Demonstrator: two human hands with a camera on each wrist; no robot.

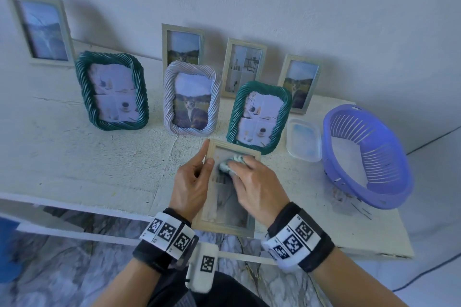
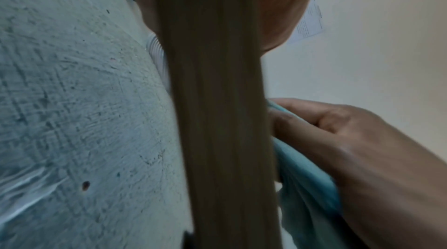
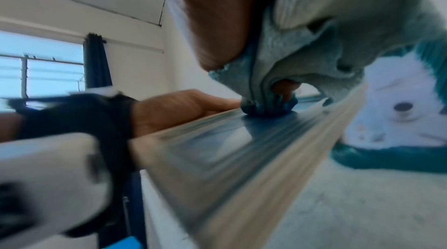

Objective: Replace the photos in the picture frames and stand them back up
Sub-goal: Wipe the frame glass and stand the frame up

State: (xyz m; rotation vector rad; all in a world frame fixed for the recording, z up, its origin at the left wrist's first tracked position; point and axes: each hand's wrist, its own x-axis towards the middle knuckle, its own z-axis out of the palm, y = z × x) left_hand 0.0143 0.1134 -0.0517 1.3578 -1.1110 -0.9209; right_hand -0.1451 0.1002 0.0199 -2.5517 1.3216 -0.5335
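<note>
A beige wooden picture frame (image 1: 228,209) lies face up at the table's front edge, its near end over the edge. My left hand (image 1: 193,177) grips its left side, thumb on the rim and index finger straight along the edge. My right hand (image 1: 252,182) holds a bunched teal cloth (image 1: 230,161) pressed onto the glass near the frame's far end. The left wrist view shows the frame's side (image 2: 217,119) close up, with the right hand (image 2: 362,148) and the cloth (image 2: 302,173) beside it. In the right wrist view the cloth (image 3: 314,52) touches the frame's glass (image 3: 241,148), and the left hand (image 3: 174,108) lies along the far rim.
Several frames stand behind on the white table (image 1: 99,169): a green twisted one (image 1: 259,117) just beyond the cloth, a white twisted one (image 1: 190,98), another green one (image 1: 112,91), and plain ones by the wall. A clear tub (image 1: 303,141) and a purple basket (image 1: 366,157) sit to the right.
</note>
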